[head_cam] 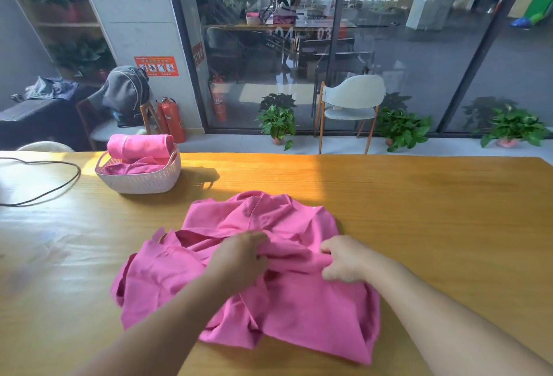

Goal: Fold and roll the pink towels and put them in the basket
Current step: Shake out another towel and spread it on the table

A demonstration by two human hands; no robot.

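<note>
Lying crumpled and unfolded on the near middle of the wooden table (419,196), a pink towel (287,295) spreads in loose creases with its corners turned over. Both hands sit on a raised ridge of cloth across its centre: the left hand (239,259) has its fingers curled down into the fabric, gripping a fold, and the right hand (344,259) pinches the same ridge between thumb and bent fingers, just beside the left. Further back on the left of the table stands a white woven basket (140,181), well apart from the towel; a rolled pink towel (140,145) lies across its top, with more pink cloth bunched below it inside. A black cable (59,187) loops on the table left of the basket. Beyond the table, a pale chair (350,103) and potted plants (278,124) stand by glass doors
</note>
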